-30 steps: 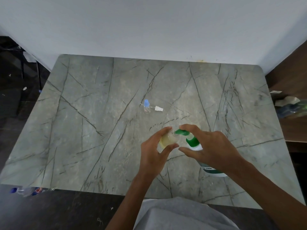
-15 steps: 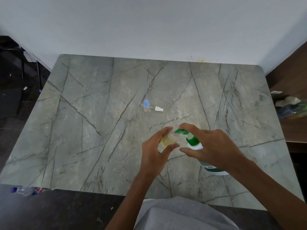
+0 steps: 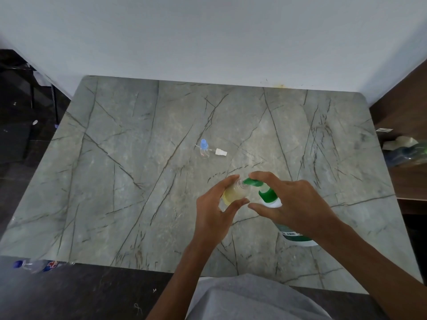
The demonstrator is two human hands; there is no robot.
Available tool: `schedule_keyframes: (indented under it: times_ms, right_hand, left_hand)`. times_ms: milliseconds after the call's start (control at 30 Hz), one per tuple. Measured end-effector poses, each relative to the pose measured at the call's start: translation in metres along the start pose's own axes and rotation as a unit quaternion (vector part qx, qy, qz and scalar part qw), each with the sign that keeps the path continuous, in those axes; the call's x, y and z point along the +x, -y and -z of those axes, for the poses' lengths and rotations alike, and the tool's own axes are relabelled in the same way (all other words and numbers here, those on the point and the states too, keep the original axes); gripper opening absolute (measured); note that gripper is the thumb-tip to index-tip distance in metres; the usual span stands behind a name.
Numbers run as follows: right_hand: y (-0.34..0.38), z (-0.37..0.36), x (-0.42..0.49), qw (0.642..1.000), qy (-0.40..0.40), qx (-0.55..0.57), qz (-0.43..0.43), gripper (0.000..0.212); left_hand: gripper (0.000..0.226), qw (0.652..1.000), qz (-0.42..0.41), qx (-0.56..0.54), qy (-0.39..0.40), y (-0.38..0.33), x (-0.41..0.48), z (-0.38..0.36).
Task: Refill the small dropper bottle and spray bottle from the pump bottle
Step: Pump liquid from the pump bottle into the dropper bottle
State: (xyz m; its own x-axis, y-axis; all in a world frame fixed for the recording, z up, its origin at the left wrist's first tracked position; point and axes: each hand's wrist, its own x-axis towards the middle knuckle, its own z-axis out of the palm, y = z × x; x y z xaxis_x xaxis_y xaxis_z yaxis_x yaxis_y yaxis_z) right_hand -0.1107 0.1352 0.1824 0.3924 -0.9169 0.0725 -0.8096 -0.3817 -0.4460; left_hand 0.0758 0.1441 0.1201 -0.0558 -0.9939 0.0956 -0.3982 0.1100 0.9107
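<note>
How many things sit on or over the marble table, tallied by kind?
Bottles: 3 (pump bottle, spray bottle held by the left hand, dropper bottle)
Loose spray heads: 1 (white spray head)
Total: 4

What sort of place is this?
Probably a plain room at home: a marble-pattern table against a bare white wall, and a plastic bottle lying on the dark floor.

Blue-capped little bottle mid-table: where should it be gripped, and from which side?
Probably pinch the blue-capped bottle by its clear body just under the cap, coming from above and from its left. It looks upright and narrow, and the white nozzle piece lies close on its right, so that side is crowded.
</note>
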Motion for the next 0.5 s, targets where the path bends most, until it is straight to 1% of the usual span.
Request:
schedule_keyframes:
  times_ms: [100, 200, 300, 400, 500]
  right_hand:
    - [-0.0006, 0.0000, 0.0001, 1.000, -0.027, 0.008, 0.012, 0.057]
    - [-0.0010, -0.0006, 0.0005, 0.999, -0.034, -0.001, 0.016, 0.056]
    - [-0.0009, -0.0003, 0.0000, 0.999, -0.017, -0.028, 0.015, 0.058]
    - [0.0006, 0.0002, -0.0017, 0.999, 0.017, -0.048, 0.003, 0.064]
    - [0.0015, 0.0001, -0.0023, 0.999, 0.017, -0.043, -0.003, 0.067]
  left_hand:
    - [0.050, 1.000, -0.012, 0.006, 0.004, 0.0007, -0.0017, -0.0006]
    - [0.050, 1.000, -0.009, 0.013, 0.008, 0.0013, -0.0033, -0.0022]
    - [0.050, 1.000, -0.006, 0.018, 0.007, 0.0020, -0.0032, -0.0019]
    - [0.050, 1.000, -0.012, 0.012, 0.000, 0.0027, -0.0025, 0.0004]
    - [0.050, 1.000, -0.012, 0.007, -0.004, 0.0010, -0.0023, 0.0010]
